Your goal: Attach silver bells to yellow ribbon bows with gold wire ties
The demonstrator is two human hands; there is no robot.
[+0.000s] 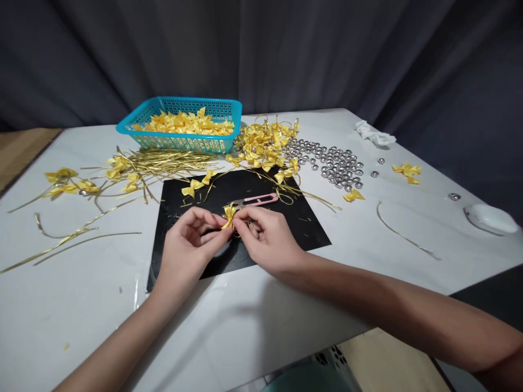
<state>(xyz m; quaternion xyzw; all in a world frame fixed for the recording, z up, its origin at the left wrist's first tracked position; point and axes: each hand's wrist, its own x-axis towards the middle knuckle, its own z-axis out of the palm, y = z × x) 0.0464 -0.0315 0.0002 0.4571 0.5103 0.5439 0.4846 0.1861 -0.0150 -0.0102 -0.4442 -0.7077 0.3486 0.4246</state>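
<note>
A small yellow ribbon bow (pixel 230 214) is pinched between my two hands above a black mat (pixel 281 228). My left hand (pixel 192 237) grips the bow's left side with thumb and forefinger. From the right, my right hand (pixel 265 234) pinches at the bow's other side, its remaining fingers curled. A thin gold loop shows just under the fingertips. Behind the hands lies a pink-handled snipper (pixel 257 200) on the mat. Loose yellow bows (pixel 193 188) and gold cord scraps rest near the mat's far edge.
A blue basket (pixel 180 142) of yellow bows stands at the back. Beside it are gold cords (pixel 171 162), a pile of corded bows (pixel 265 141) and silver beads (pixel 341 166). A white tissue (pixel 373 133) and a white computer mouse (pixel 491 219) lie at right.
</note>
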